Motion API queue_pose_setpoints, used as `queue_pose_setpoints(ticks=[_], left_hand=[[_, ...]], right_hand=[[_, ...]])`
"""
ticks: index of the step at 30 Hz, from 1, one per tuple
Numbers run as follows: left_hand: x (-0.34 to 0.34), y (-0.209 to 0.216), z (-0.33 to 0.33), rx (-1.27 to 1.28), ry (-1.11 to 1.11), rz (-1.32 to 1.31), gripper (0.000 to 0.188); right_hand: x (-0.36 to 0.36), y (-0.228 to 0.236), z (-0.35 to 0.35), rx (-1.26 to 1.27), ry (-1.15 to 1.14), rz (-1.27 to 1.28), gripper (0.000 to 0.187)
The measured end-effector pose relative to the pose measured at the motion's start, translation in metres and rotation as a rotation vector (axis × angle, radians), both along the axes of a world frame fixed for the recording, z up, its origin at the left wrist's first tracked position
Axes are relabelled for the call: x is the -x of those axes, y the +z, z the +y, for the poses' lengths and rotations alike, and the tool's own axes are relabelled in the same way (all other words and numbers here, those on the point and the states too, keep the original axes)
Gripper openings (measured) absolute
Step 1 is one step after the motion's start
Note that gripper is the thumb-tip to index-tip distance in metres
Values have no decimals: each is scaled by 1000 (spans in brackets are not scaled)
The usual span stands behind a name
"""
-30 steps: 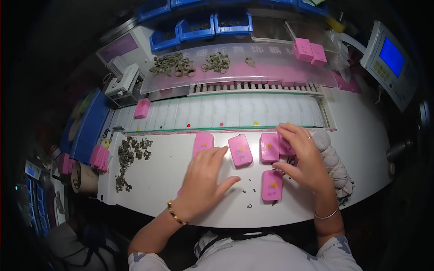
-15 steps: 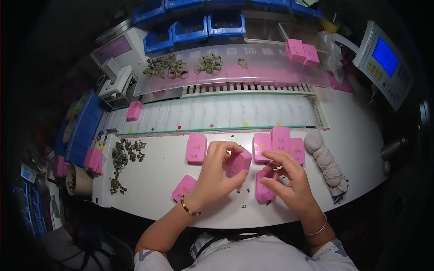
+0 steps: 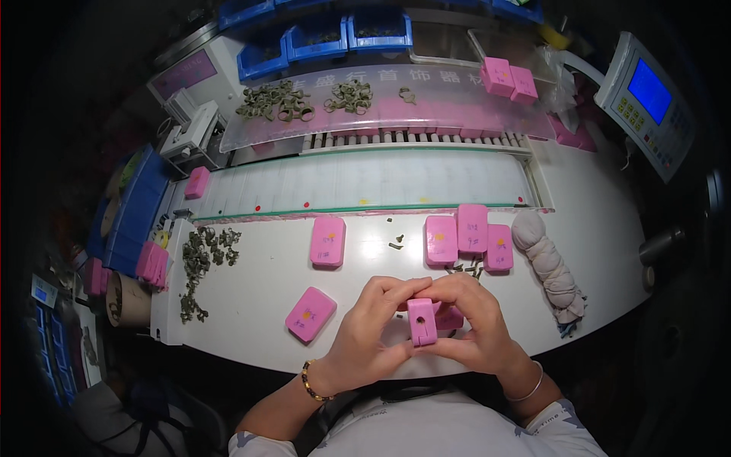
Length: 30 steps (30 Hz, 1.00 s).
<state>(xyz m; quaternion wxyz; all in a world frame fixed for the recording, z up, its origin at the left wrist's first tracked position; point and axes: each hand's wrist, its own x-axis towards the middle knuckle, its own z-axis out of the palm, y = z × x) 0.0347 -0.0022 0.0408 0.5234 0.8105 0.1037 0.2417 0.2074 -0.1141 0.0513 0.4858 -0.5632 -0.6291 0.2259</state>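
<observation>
Low over the front of the table, a pink rubber mould (image 3: 421, 323) is gripped between my left hand (image 3: 367, 326) and my right hand (image 3: 481, 326). Its narrow end faces me, showing a dark round hole and a slit. Fingertips of both hands meet at its top, with thumbs below. Partly hidden behind it lies another pink mould (image 3: 451, 319). Further left rest a tilted mould (image 3: 311, 314) and an upright one (image 3: 328, 242). Beyond my right hand stand three moulds (image 3: 441, 241) close together, with small olive-green pieces (image 3: 474, 267) beside them.
A green-edged white conveyor (image 3: 350, 181) crosses behind, carrying one pink mould (image 3: 196, 183). Olive-green rings (image 3: 278, 103) lie on a clear shelf; more pieces (image 3: 202, 266) are heaped at left. A rolled cloth (image 3: 550, 266) lies right, below a control panel (image 3: 647, 103).
My left hand has brought the mould down toward me, and my right hand has joined on it. The mould now shows its holed end. The conveyor and its mould have shifted left.
</observation>
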Motion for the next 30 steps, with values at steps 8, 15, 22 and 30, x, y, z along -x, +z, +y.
queue_pose_setpoints(ticks=[8, 15, 22, 30], left_hand=[[8, 2, 3, 483, -102, -43, 68], [-8, -20, -8, 1202, -77, -447, 61], [-27, -19, -4, 1454, 84, -541, 32], [-19, -17, -9, 1182, 184, -337, 23]], right_hand=[[-16, 3, -4, 56, 160, 222, 57], [15, 0, 6, -143, -100, 752, 40], [45, -8, -3, -208, 32, -230, 30], [34, 6, 9, -188, -223, -57, 29]])
